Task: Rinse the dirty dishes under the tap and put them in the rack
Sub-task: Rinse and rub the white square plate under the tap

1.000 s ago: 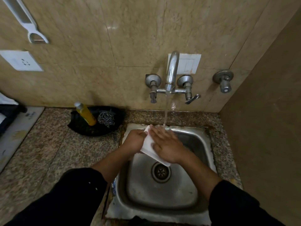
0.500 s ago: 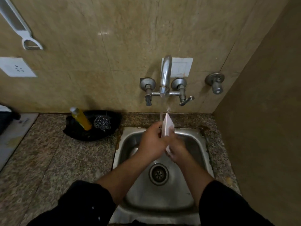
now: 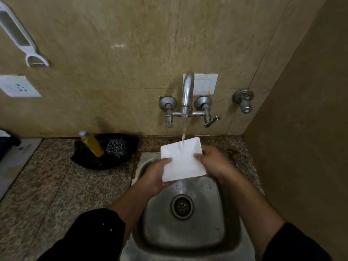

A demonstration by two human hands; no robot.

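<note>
A white rectangular dish (image 3: 181, 160) is held flat over the steel sink (image 3: 184, 228), its face turned up toward me. My left hand (image 3: 157, 176) grips its left and lower edge, thumb on top. My right hand (image 3: 213, 161) holds its right edge, thumb on the face. Water from the wall tap (image 3: 187, 93) falls on the dish's far edge and runs off into the sink. No rack is in view.
A black tray (image 3: 105, 150) on the granite counter (image 3: 56, 181) left of the sink holds a yellow soap bottle (image 3: 92, 144) and a steel scrubber (image 3: 116, 147). A side wall (image 3: 301, 147) closes in on the right. A flat board (image 3: 15, 161) lies far left.
The dish was rubbed under my right palm, then stood on edge under the stream, and now lies flat, face up. Both hands shifted to its side edges.
</note>
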